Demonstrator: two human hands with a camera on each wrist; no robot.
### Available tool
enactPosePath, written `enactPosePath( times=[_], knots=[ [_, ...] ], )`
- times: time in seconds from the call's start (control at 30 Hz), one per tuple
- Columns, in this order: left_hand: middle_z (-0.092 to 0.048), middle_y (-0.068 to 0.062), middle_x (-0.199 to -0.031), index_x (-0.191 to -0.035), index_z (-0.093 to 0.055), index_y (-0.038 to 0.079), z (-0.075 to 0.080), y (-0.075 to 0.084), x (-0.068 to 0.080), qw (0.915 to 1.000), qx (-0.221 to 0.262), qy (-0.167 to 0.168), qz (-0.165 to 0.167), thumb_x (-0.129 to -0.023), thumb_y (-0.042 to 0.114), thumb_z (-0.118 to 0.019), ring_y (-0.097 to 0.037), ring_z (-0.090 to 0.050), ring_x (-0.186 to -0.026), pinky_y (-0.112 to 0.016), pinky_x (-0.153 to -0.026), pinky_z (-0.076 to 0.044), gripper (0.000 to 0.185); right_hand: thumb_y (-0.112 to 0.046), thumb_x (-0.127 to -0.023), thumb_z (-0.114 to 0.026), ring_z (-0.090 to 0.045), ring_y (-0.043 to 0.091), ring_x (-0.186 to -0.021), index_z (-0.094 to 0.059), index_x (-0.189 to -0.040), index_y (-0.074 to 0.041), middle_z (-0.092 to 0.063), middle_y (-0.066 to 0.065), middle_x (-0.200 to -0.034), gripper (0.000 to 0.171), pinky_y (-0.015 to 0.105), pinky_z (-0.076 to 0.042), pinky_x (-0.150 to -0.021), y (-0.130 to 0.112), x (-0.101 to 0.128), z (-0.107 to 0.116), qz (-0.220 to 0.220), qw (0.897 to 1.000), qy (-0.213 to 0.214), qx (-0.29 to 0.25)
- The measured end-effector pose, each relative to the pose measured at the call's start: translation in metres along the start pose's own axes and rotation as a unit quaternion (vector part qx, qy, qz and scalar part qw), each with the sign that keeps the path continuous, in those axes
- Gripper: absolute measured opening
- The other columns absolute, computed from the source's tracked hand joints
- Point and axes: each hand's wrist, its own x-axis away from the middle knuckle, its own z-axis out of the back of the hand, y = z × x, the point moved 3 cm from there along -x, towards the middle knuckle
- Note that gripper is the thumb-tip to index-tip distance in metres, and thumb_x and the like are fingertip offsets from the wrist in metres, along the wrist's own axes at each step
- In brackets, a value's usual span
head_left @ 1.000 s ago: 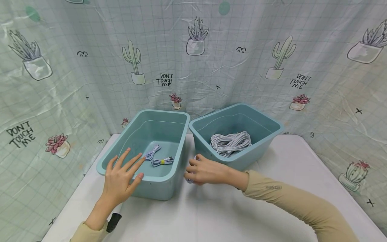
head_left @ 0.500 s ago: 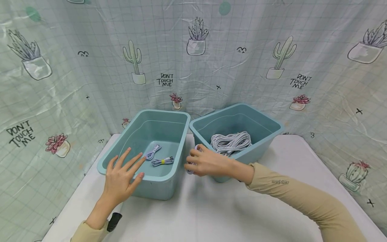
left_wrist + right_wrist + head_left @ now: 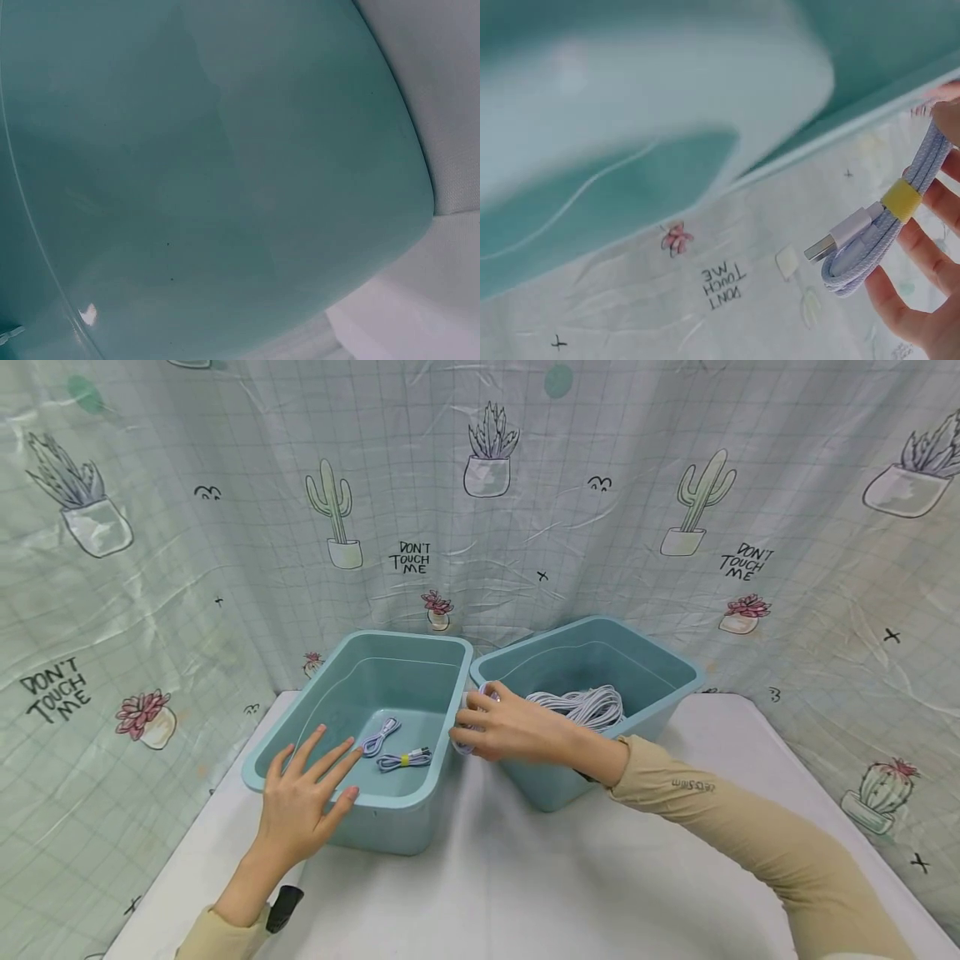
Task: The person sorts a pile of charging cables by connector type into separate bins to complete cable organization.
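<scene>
My right hand (image 3: 510, 727) holds a folded lilac USB cable (image 3: 885, 225), pinched at one end, above the gap between two teal bins. A yellow band wraps the cable, and its metal plug sticks out in the right wrist view. With spread fingers, my left hand (image 3: 294, 818) rests at the front rim of the left bin (image 3: 386, 831). Inside that bin lie a lilac cable bundle (image 3: 381, 737) and another with a yellow band (image 3: 404, 761). The left wrist view shows mostly a teal bin wall (image 3: 262, 172).
The right bin (image 3: 551, 783) stands at an angle and holds a heap of coiled white cables (image 3: 596, 706), partly behind my right hand. Both bins are on a white-covered table (image 3: 540, 893). A printed curtain (image 3: 570, 543) hangs behind them.
My right hand has risen and moved away from me with the cable, from beside the bins to the level of their rims. The left hand has stayed put.
</scene>
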Motion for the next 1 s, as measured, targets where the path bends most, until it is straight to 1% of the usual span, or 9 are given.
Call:
enactPosePath(
  times=[0.1, 0.23, 0.33, 0.5, 0.6, 0.77, 1.0],
  knots=[
    [-0.061, -0.008, -0.117, -0.118, -0.059, 0.016, 0.000, 0.000, 0.000, 1.0000, 0.000, 0.000, 0.000, -0.093, 0.053, -0.022, -0.029, -0.035, -0.129, -0.061, -0.091, -0.028, 0.058, -0.030, -0.084, -0.058, -0.045, 0.014, -0.089, -0.054, -0.105, -0.020, -0.054, -0.006, -0.094, 0.024, 0.034, -0.043, -0.080, 0.006, -0.005, 0.002, -0.005, 1.000, 0.006, 0.004],
    [-0.061, -0.008, -0.118, -0.118, -0.059, 0.016, 0.000, 0.000, 0.000, 1.0000, -0.002, 0.000, -0.001, -0.093, 0.053, -0.021, -0.030, -0.035, -0.129, -0.061, -0.091, -0.028, 0.059, -0.026, -0.084, -0.057, -0.046, 0.014, -0.086, -0.055, -0.101, -0.020, -0.054, -0.006, -0.090, 0.018, 0.034, -0.043, -0.078, 0.013, -0.013, 0.003, -0.008, 0.999, 0.027, 0.016],
    [-0.061, -0.008, -0.117, -0.117, -0.059, 0.015, 0.000, 0.000, 0.000, 1.0000, -0.004, 0.000, -0.002, -0.093, 0.053, -0.021, -0.030, -0.035, -0.129, -0.061, -0.090, -0.028, 0.059, -0.025, -0.084, -0.058, -0.046, 0.015, -0.085, -0.055, -0.100, -0.019, -0.053, -0.005, -0.088, 0.017, 0.034, -0.043, -0.077, 0.018, -0.018, 0.004, -0.009, 0.999, 0.039, 0.021],
    [-0.061, -0.008, -0.117, -0.117, -0.059, 0.015, 0.001, 0.001, 0.000, 1.0000, -0.005, -0.001, -0.002, -0.093, 0.053, -0.021, -0.030, -0.036, -0.128, -0.061, -0.090, -0.029, 0.059, -0.027, -0.083, -0.060, -0.045, 0.016, -0.085, -0.054, -0.102, -0.017, -0.054, -0.003, -0.090, 0.022, 0.035, -0.042, -0.078, 0.026, -0.028, 0.005, -0.010, 0.999, 0.032, 0.008],
    [-0.061, -0.008, -0.117, -0.118, -0.059, 0.015, 0.001, 0.001, 0.000, 1.0000, -0.005, -0.002, -0.001, -0.093, 0.053, -0.021, -0.030, -0.035, -0.129, -0.061, -0.090, -0.028, 0.059, -0.025, -0.083, -0.059, -0.045, 0.017, -0.086, -0.054, -0.102, -0.017, -0.054, -0.003, -0.091, 0.021, 0.036, -0.043, -0.078, 0.031, -0.035, 0.005, -0.014, 0.999, 0.034, 0.005],
    [-0.061, -0.008, -0.117, -0.117, -0.059, 0.015, 0.002, 0.001, 0.000, 1.0000, -0.006, -0.002, -0.001, -0.093, 0.053, -0.021, -0.029, -0.035, -0.129, -0.061, -0.090, -0.028, 0.059, -0.022, -0.085, -0.056, -0.046, 0.017, -0.086, -0.055, -0.101, -0.017, -0.054, -0.004, -0.090, 0.017, 0.035, -0.042, -0.079, 0.038, -0.047, 0.003, -0.018, 0.999, 0.039, 0.023],
    [-0.061, -0.008, -0.117, -0.117, -0.059, 0.015, 0.002, 0.001, -0.001, 1.0000, -0.007, 0.000, -0.001, -0.093, 0.054, -0.021, -0.030, -0.035, -0.129, -0.061, -0.090, -0.029, 0.059, -0.025, -0.089, -0.051, -0.047, 0.017, -0.087, -0.055, -0.101, -0.018, -0.054, -0.003, -0.091, 0.015, 0.035, -0.043, -0.080, 0.046, -0.064, -0.001, -0.023, 0.998, 0.032, 0.048]
  ],
)
